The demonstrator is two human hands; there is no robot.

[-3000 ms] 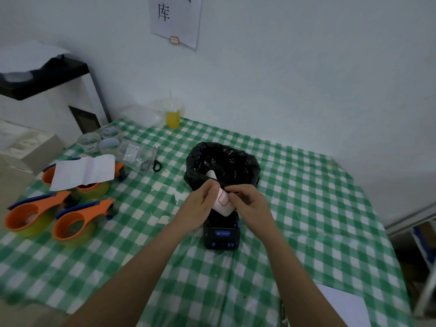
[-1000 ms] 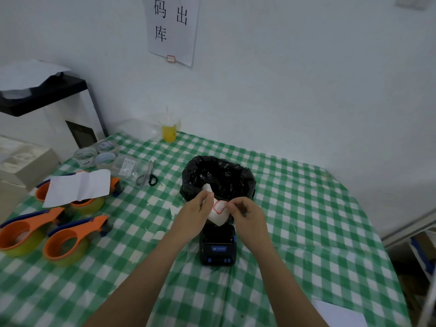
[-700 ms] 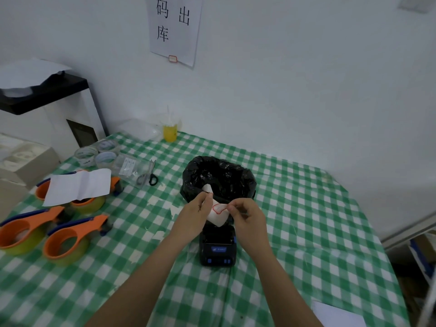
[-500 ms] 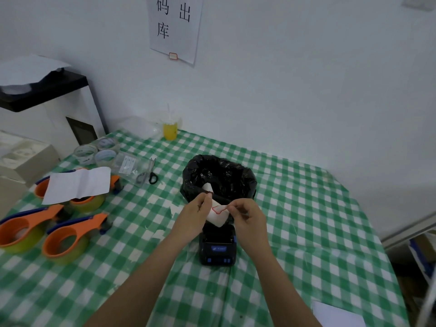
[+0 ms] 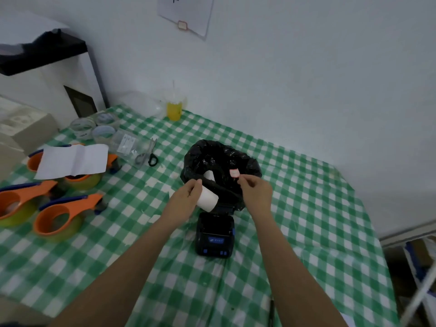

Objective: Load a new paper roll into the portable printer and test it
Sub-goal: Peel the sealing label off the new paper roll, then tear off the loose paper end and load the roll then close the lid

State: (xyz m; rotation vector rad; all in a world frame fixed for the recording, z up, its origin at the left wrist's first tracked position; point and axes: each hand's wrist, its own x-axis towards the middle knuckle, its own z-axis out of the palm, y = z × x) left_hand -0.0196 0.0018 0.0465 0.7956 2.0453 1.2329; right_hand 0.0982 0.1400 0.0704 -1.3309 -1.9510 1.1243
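The fingers (image 5: 243,179) of the right hand (image 5: 256,193) are pinching a small red-edged sticker (image 5: 234,173), holding it above the rim of a bin lined with a black bag (image 5: 212,156). The fingers (image 5: 197,188) of the left hand (image 5: 186,199) are curling around the white paper roll (image 5: 207,199), holding it just beside the bin and above the portable printer (image 5: 215,234), which is sitting near the middle of the table (image 5: 306,232). A green-and-white checked cloth is covering the table. Orange tape dispensers (image 5: 59,215) and a folded white sheet (image 5: 73,160) are lying near the left edge, scissors (image 5: 147,155) beyond them. A yellow drink cup (image 5: 174,109) is standing at the far edge, against a white wall with a paper notice (image 5: 186,13).
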